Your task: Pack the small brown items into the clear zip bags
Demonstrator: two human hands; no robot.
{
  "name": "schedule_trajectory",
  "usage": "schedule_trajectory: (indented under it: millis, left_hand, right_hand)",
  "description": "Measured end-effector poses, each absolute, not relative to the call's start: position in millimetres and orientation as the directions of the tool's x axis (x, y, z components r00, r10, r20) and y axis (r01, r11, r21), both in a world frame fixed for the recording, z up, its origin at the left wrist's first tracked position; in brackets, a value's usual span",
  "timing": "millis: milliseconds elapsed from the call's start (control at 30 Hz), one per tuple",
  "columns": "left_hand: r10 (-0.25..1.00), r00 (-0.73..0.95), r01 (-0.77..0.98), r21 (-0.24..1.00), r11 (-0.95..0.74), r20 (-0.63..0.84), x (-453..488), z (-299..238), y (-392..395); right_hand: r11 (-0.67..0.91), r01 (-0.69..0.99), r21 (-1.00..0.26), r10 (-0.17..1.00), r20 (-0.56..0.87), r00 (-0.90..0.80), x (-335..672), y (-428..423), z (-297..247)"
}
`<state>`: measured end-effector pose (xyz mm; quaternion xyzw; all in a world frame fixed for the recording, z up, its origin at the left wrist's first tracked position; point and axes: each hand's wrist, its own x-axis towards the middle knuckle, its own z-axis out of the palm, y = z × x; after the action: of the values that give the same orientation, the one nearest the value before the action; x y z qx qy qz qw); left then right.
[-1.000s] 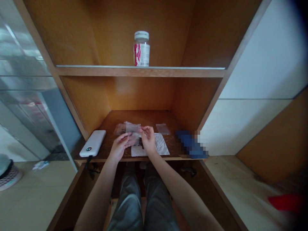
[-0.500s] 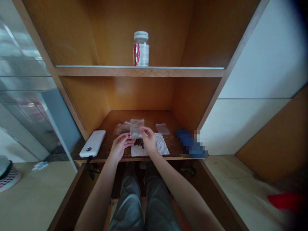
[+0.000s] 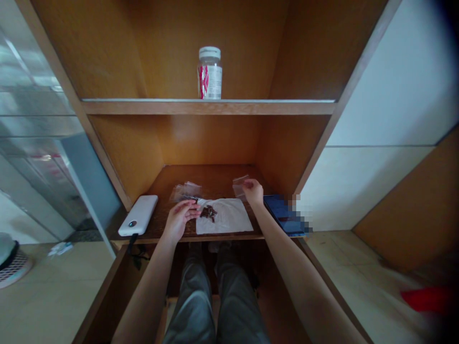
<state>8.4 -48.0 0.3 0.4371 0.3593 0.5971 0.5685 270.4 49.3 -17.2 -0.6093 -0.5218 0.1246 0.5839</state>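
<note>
- The right hand [image 3: 253, 192] pinches a small clear plastic bag [image 3: 240, 187] between the thumb and fingers. The bag hangs up at the back of the wooden shelf [image 3: 211, 179], and it looks empty.
- The left hand [image 3: 181, 220] is open and lies low on the shelf, with its fingers a little spread. It pinches nothing. Its fingertips [image 3: 197, 211] are just beside a white paper napkin [image 3: 229, 220].
- Small dark bits [image 3: 208, 213] sit in a little heap on the napkin, near the middle. They are not in any bag. They are too small to tell what they are.
- A pile of clear plastic bags [image 3: 185, 191] lies on the shelf behind the left hand, at the back edge of the napkin. The bags lie flat on top of each other. A thin dark line shows at the front of the pile, but it is too small to tell what it is.
- A white power bank [image 3: 138, 215] lies to the left of the left hand, with a black cord [image 3: 132, 243] hanging down from it.
- A phone [image 3: 283, 215] lies to the right of the right arm, and part of it is blurred.
- A clear jar [image 3: 210, 74] with a white lid and a red and white label stands on the shelf above. I cannot tell what is inside it.
- Gray pants [image 3: 215, 296] cover the person's legs under the shelf.
</note>
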Motion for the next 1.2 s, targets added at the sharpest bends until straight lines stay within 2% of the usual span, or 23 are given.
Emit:
schedule_trajectory:
  millis: [167,333,500,633,867,1200]
  left_hand:
    - [0.993,0.030,-0.358,0.929,-0.098,0.116,9,0,-48]
    - [0.992,0.045,-0.356,0.930,-0.093,0.116,8,0,-48]
    - [0.993,0.043,-0.353,0.931,-0.092,0.114,8,0,-48]
    - [0.993,0.029,-0.351,0.931,-0.095,0.113,9,2,-49]
    - [0.992,0.020,-0.341,0.933,-0.112,0.126,11,2,-51]
    - [0.993,0.006,-0.331,0.937,-0.108,0.117,11,3,-50]
  right_hand:
    - [0.168,0.692,-0.702,0.773,0.530,0.350,275,51,-31]
    - [0.110,0.783,-0.612,0.789,0.533,0.305,277,50,-33]
    - [0.058,0.815,-0.576,0.806,0.509,0.302,276,46,-34]
    - [0.078,0.831,-0.551,0.799,0.533,0.278,271,41,-32]
    - [0.120,0.917,-0.381,0.851,0.515,0.103,259,29,-24]
    - [0.069,0.951,-0.301,0.878,0.470,0.085,254,25,-22]
